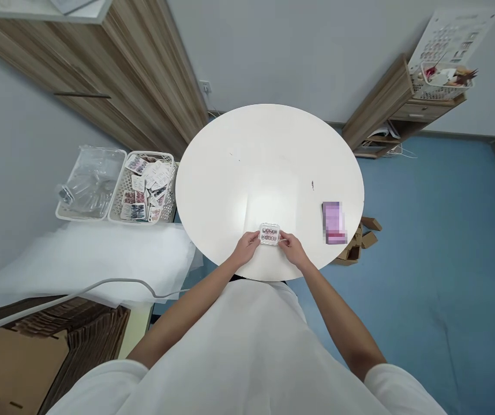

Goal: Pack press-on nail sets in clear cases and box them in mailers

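Note:
A small clear plastic case (269, 234) shows two rows of small, shiny pinkish-red pieces inside. It is held over the near edge of the round white table (213, 173), its long side running left to right. On its left side, my left hand (246, 248) is closed with the fingertips at the case's edge. My right hand (293, 249) pinches the opposite edge. Whether the case rests on the table or is slightly lifted, I cannot tell. What exactly the pieces are is too small to make out.
On the table's right lies a blurred purple-pink item (334, 222). At left stand a white basket (172, 190) of printed cards and a white tray (61, 212) with clear plastic bags. Cardboard boxes (357, 239) lie on the floor at right. A grey cable (113, 280) crosses at lower left.

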A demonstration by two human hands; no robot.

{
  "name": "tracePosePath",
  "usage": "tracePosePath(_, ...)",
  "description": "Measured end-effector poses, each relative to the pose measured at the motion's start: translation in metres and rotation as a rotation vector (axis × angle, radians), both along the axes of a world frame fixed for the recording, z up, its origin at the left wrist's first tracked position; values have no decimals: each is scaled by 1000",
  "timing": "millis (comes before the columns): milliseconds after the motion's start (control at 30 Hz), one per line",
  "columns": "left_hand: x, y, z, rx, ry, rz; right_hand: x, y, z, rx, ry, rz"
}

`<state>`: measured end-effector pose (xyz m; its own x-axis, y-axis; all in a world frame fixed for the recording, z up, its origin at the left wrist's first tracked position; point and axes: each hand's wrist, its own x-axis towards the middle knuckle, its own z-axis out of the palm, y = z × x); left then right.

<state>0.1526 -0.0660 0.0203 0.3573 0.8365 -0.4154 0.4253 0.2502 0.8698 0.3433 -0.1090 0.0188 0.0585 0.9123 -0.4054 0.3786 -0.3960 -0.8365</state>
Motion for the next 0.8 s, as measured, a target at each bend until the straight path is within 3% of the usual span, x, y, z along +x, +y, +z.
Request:
tracePosePath(167,11,-14,-12,82,143,-4,1,-5,-12,52,-56,86)
tracePosePath(333,9,-19,-10,233,262,-60,-1,-10,-10,127,-193,124)
tracePosePath(433,-3,-23,-5,404,347,-171,-3,-27,-6,260,-355,223)
tracePosePath(567,-23,-27,-1,515,470,-439,-6,-48,-12,338,-563,439)
tracePosePath(667,-33,-28,-1,548,500,-570,-12,-53,-20,348,-682,443)
tracePosePath(800,-36,-32,0,620,513,-596,-21,-52,-27,345,-799,402)
